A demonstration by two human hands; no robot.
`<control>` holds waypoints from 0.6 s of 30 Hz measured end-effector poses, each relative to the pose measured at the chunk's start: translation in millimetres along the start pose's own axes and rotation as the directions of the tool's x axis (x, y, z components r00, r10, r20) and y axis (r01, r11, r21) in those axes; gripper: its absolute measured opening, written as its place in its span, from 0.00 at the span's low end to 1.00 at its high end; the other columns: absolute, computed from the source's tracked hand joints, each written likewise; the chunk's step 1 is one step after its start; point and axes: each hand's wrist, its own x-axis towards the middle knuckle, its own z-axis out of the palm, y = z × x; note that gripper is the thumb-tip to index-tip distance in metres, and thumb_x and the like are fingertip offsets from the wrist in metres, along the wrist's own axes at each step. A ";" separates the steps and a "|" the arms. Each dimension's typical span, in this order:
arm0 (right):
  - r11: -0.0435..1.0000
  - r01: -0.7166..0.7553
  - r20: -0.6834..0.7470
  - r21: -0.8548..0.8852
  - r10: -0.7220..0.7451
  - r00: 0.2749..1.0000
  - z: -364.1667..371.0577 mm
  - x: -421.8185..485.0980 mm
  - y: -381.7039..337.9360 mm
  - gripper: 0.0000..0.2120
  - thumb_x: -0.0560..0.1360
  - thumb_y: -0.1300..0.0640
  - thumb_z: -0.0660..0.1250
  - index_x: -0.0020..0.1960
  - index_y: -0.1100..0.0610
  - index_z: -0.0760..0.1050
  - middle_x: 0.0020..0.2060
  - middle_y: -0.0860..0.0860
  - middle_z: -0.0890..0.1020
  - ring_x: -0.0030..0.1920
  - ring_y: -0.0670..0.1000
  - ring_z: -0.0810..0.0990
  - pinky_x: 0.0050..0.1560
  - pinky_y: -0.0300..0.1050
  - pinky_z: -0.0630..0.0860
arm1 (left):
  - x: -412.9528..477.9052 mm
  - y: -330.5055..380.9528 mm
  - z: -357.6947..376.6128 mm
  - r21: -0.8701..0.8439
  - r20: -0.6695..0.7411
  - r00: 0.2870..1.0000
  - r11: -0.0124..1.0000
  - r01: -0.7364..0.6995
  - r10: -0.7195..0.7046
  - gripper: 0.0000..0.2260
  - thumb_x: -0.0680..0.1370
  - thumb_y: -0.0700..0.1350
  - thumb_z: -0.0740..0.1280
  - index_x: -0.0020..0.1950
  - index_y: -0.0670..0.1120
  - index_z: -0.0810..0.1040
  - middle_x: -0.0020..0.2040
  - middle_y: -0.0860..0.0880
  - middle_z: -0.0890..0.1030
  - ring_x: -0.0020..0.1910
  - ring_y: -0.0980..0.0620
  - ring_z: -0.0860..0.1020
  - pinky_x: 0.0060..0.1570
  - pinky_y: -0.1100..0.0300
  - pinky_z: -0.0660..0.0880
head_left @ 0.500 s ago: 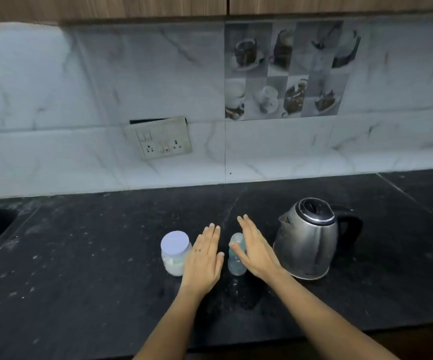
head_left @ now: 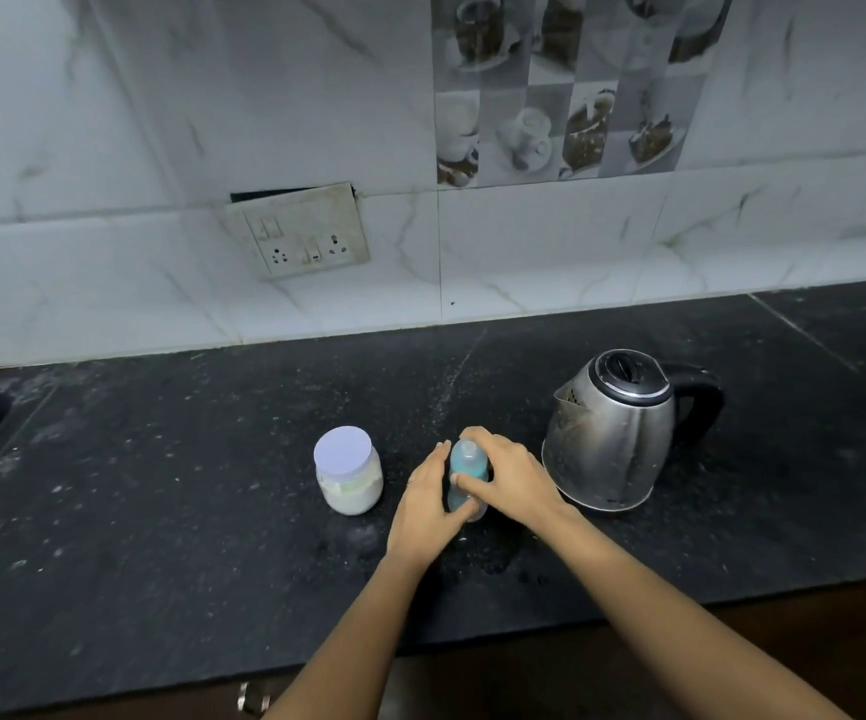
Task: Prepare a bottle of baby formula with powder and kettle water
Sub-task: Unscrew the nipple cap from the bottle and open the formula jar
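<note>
Okay: clear bottle (head_left: 468, 461), teal top, gripped by left hand (head_left: 423, 506), right hand (head_left: 513, 480).

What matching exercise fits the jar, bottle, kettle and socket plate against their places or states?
1. clear jar of white powder with lilac lid
2. small blue-tinted clear baby bottle
3. steel electric kettle with black handle
4. white wall socket plate

A. held between left hand and right hand
B. mounted crooked behind the others
C. standing furthest right
D. left of the hands, lid on

Pairs: 1-D, 2-A, 3-C, 4-B
</note>
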 end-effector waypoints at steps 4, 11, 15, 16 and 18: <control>0.997 0.025 0.019 -0.077 -0.024 1.000 4.7 -10.3 -5.9 0.19 0.69 0.43 0.64 0.57 0.46 0.66 0.45 0.49 0.77 0.45 0.52 0.78 0.42 0.50 0.76 | -5.2 6.1 9.7 -0.258 -0.050 0.989 0.958 0.125 -0.143 0.21 0.69 0.43 0.71 0.60 0.56 0.75 0.50 0.57 0.81 0.49 0.60 0.79 0.49 0.62 0.76; 0.835 0.062 0.182 -0.547 0.046 0.982 -7.3 11.3 -37.3 0.28 0.74 0.35 0.60 0.59 0.58 0.67 0.49 0.56 0.78 0.48 0.60 0.79 0.39 0.48 0.70 | -8.6 8.0 15.4 -0.416 -0.092 0.979 0.901 0.127 -0.181 0.18 0.71 0.38 0.71 0.57 0.55 0.77 0.46 0.56 0.82 0.44 0.62 0.80 0.38 0.71 0.73; 0.771 0.275 0.394 -0.574 -0.034 0.919 -22.3 28.1 -47.9 0.15 0.74 0.50 0.62 0.56 0.59 0.70 0.47 0.58 0.79 0.47 0.60 0.80 0.38 0.47 0.69 | -5.6 -1.5 17.9 -0.427 -0.061 0.986 0.897 0.114 -0.154 0.15 0.69 0.41 0.73 0.50 0.57 0.78 0.44 0.55 0.83 0.46 0.61 0.80 0.44 0.66 0.76; 0.755 0.343 0.459 -0.559 -0.063 0.886 -27.9 30.8 -48.5 0.15 0.72 0.52 0.63 0.57 0.57 0.70 0.47 0.58 0.79 0.46 0.61 0.79 0.38 0.47 0.69 | -4.9 -3.2 18.1 -0.431 -0.055 0.988 0.896 0.108 -0.146 0.14 0.69 0.42 0.74 0.50 0.55 0.78 0.44 0.54 0.84 0.47 0.60 0.81 0.45 0.64 0.77; 0.741 0.460 0.569 -0.490 -0.128 0.813 -40.8 35.6 -45.2 0.17 0.69 0.55 0.67 0.57 0.54 0.69 0.47 0.56 0.76 0.44 0.59 0.78 0.40 0.49 0.72 | -3.5 -5.9 18.0 -0.434 -0.040 0.990 0.895 0.103 -0.134 0.15 0.69 0.42 0.76 0.53 0.53 0.78 0.47 0.53 0.84 0.49 0.60 0.81 0.48 0.65 0.76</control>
